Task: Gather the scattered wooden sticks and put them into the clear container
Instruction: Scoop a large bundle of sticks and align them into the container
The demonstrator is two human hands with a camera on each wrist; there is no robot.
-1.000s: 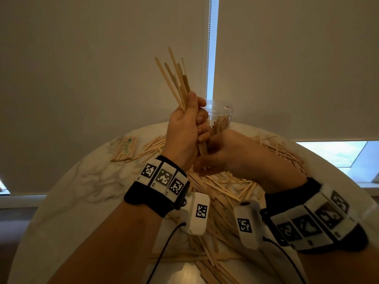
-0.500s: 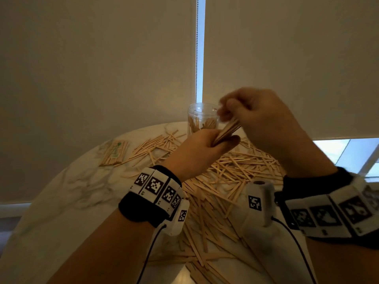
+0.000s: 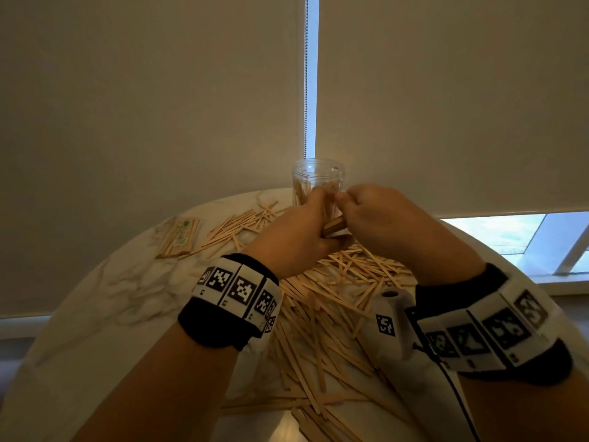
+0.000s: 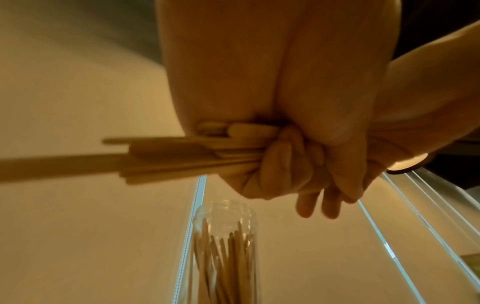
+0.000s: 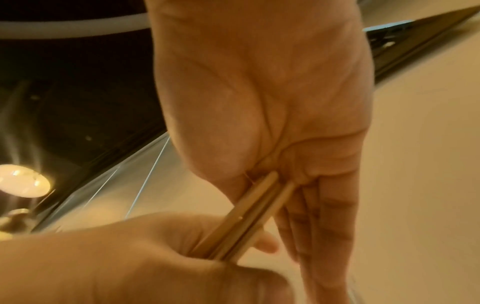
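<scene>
A clear container (image 3: 318, 175) stands upright at the table's far edge, partly filled with wooden sticks (image 4: 226, 259). Right in front of it my two hands meet. My left hand (image 3: 302, 228) grips a bundle of sticks (image 3: 333, 225) in its fist; in the left wrist view the bundle (image 4: 166, 156) juts out sideways above the container's mouth. My right hand (image 3: 366, 212) holds the other end, and the right wrist view shows the sticks (image 5: 257, 209) pinched between its thumb and fingers. Many loose sticks (image 3: 334, 301) lie scattered on the marble table (image 3: 95, 298).
A wrapped pack of sticks (image 3: 180, 236) lies at the table's far left. Roller blinds (image 3: 159, 106) hang close behind the container, with a bead chain (image 3: 306, 74) in the gap. The round table's edge curves near on both sides.
The bundle, held upright and high in my left hand a second ago, now lies sideways and low between both hands. My right hand rose to it, then came down with it.
</scene>
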